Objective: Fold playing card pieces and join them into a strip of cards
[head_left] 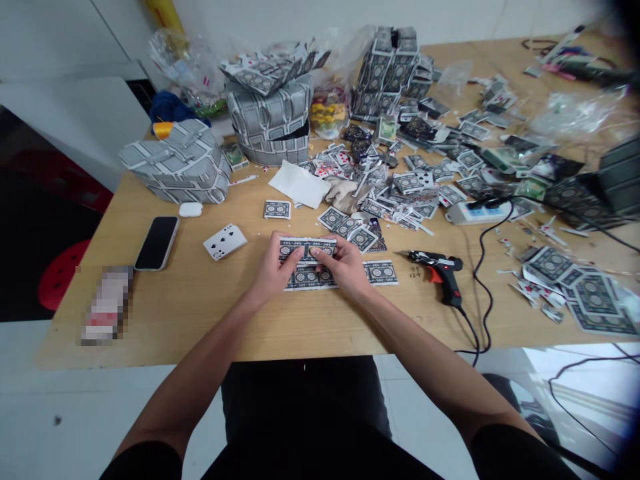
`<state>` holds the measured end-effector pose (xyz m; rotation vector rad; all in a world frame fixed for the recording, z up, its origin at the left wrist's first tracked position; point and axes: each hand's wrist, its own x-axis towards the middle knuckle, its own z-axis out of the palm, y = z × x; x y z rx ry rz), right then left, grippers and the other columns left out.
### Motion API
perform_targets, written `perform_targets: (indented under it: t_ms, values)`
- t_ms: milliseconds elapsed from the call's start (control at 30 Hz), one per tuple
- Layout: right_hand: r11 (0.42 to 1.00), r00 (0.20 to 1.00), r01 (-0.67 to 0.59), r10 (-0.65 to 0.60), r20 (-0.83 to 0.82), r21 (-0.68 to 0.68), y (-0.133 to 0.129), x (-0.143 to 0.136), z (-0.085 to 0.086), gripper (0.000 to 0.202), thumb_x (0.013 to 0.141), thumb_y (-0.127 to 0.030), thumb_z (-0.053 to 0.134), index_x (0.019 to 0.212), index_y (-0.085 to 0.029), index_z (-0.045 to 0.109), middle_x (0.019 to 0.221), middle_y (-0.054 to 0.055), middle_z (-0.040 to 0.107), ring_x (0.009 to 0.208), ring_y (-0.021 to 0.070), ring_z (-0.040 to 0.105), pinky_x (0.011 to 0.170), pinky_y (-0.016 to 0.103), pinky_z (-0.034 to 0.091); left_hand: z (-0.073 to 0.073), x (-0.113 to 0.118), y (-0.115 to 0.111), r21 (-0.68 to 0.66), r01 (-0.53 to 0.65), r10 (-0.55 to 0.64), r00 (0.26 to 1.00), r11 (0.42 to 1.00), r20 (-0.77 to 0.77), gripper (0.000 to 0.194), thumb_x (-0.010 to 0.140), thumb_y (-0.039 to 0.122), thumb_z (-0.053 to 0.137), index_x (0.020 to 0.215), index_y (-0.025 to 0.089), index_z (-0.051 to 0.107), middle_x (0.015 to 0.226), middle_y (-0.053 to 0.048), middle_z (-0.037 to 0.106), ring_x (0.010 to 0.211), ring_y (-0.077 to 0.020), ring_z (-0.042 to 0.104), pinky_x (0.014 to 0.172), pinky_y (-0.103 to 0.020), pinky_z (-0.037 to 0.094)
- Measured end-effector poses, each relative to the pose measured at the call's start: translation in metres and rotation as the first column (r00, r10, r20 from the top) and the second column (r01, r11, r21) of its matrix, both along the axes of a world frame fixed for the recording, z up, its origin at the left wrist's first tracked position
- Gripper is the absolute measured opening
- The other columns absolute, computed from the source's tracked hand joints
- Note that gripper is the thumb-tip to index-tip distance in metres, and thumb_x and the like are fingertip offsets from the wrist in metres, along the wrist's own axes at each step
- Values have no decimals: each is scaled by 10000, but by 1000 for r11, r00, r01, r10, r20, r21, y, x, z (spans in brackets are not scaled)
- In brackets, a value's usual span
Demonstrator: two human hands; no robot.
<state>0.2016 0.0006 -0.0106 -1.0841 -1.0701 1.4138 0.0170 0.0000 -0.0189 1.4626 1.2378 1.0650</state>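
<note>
Between my two hands is a short strip of patterned playing cards (307, 243), backs up. My left hand (274, 270) grips its left end, thumb on top. At the other end my right hand (346, 263) pinches it, its thumb also pressing the top. Under and just in front of it, a longer strip of joined cards (383, 273) lies flat on the table, partly covered by my hands. To the right rests a black hot glue gun (436, 270) with an orange trigger. A small stack of playing cards (225, 241) sits face up to the left.
Scattered cards and scraps (415, 183) cover the table's back. Woven card baskets (270, 117) stand behind, another (180, 163) at left. A phone (157, 243) and white earbud case (191, 210) lie left. A power strip (477, 212) and black cable (477, 280) run at right.
</note>
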Motion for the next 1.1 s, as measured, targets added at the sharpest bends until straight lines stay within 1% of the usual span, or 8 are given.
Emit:
perform_targets:
  t_ms: [167, 333, 433, 700, 867, 1100]
  values:
    - [1000, 1000, -18, 18, 5, 2, 1, 2, -2, 501, 714, -629, 934, 887, -225, 694, 707, -42, 672, 524, 117, 569, 509, 265, 547, 3, 0, 3, 25, -31, 31, 999, 999, 29, 406, 925, 550, 763, 1016, 236, 522, 768, 49, 610, 608, -113, 571, 598, -244, 467]
    - [1000, 1000, -17, 17, -7, 2, 2, 1, -2, 499, 693, -613, 955, 886, -224, 709, 722, -38, 681, 529, 111, 571, 498, 254, 553, 7, 0, 4, 6, -14, 13, 998, 1000, 63, 397, 916, 529, 776, 967, 235, 516, 670, 65, 580, 580, -118, 559, 583, -243, 451]
    - [1000, 1000, -15, 15, -16, 4, 2, 1, -1, 501, 681, -615, 961, 877, -225, 714, 728, -36, 682, 535, 111, 569, 490, 252, 555, 8, 0, 4, -6, -14, 14, 998, 1000, 66, 397, 906, 519, 787, 949, 235, 514, 647, 69, 581, 569, -119, 553, 577, -244, 445]
    - [999, 999, -33, 34, -29, 29, 2, 2, -5, 459, 723, -577, 953, 896, -224, 715, 761, -28, 694, 566, 118, 598, 519, 262, 575, 9, -2, 5, -21, -4, 6, 998, 1000, 69, 400, 891, 492, 801, 925, 235, 497, 646, 71, 582, 566, -116, 544, 567, -237, 431]
    - [998, 998, -51, 51, -33, 23, 2, 3, -3, 449, 727, -565, 954, 913, -229, 721, 791, -26, 705, 576, 124, 603, 525, 274, 576, 8, -3, 5, -20, 6, -5, 998, 1000, 69, 366, 910, 456, 788, 930, 233, 498, 654, 67, 582, 580, -113, 528, 570, -233, 423]
    - [998, 997, -66, 67, -27, 23, 2, 3, -1, 424, 750, -552, 939, 926, -231, 726, 788, -34, 702, 585, 132, 602, 540, 295, 575, 9, -3, 4, -37, -3, 5, 999, 999, 44, 370, 901, 466, 788, 930, 234, 501, 681, 60, 594, 584, -119, 556, 572, -241, 442]
